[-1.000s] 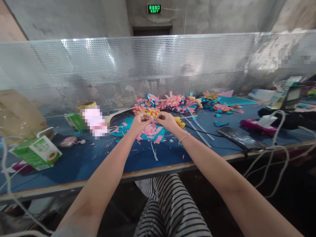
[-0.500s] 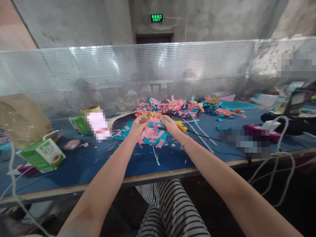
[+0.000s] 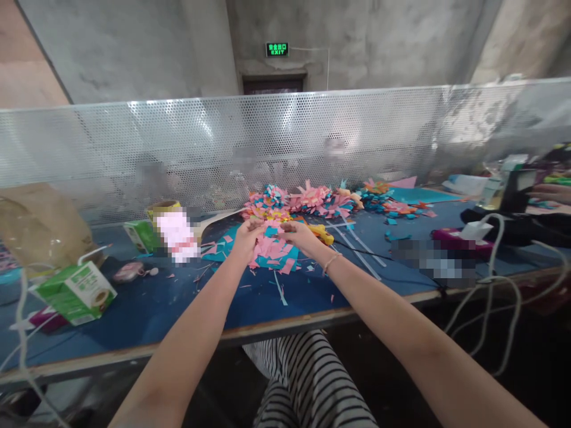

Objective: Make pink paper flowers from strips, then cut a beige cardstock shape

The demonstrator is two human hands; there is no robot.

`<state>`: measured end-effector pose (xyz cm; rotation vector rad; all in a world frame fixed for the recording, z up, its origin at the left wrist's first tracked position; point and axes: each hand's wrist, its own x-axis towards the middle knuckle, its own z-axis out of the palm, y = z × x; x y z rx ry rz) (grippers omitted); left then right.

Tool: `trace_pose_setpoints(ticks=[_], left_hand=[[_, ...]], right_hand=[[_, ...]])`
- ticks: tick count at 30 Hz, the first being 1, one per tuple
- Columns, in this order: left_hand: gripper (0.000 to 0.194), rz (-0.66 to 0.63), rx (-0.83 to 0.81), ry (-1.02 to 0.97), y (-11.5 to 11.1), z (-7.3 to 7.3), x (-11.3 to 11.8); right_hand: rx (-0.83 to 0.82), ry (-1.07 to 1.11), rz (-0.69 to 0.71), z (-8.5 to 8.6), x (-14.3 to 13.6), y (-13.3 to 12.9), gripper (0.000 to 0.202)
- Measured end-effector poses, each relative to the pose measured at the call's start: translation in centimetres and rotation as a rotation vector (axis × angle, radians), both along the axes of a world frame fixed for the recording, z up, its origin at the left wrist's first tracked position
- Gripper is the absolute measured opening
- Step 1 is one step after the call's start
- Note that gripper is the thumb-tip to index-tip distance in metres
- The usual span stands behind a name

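Observation:
Both my hands are over a heap of pink paper scraps (image 3: pixel 270 252) on a blue paper sheet (image 3: pixel 218 252). My left hand (image 3: pixel 248 236) has its fingers curled together in a pinch. Facing it, my right hand (image 3: pixel 302 236) pinches too. A small piece of pink paper (image 3: pixel 272 224) shows between the fingertips, its edges partly hidden. Just right of my right hand lies a yellow glue gun (image 3: pixel 322 233) with a black cord. Pink, blue and yellow fringed paper flowers (image 3: pixel 312 197) are piled right behind my hands.
A metal mesh screen (image 3: pixel 178 154) closes off the table's back. On the left stand a lit phone (image 3: pixel 177 235), a tape roll (image 3: pixel 164 206) and a green carton (image 3: pixel 75 291). Rightward are white strips (image 3: pixel 362 246), a tissue pack (image 3: pixel 464 238), white cables (image 3: pixel 491 279) and another person's hand (image 3: pixel 555 193).
The view has tilted up slightly, so everything sits lower in the picture. My right hand's fingers, stretched flatter before, are now curled in. Another person's hand has come into view at the right.

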<state>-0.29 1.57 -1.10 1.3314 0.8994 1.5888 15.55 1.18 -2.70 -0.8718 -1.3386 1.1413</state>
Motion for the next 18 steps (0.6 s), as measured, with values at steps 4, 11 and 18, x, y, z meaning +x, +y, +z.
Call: trace_pose_setpoints(ticks=[4,11,18], left_hand=[[0.027,0.027,-0.043,0.089,0.1,0.0,-0.2],[0.024,0.035,-0.048,0.144,-0.3,0.3,-0.1],[0.024,0.043,0.025,0.148,-0.4,0.3,0.1]], right_hand=[[0.117,-0.071,-0.080,-0.2,0.1,0.6,0.025],[0.230,-0.116,-0.057,-0.5,0.4,1.1,0.023],[0.274,-0.135,-0.003,-0.7,0.2,1.3,0.021]])
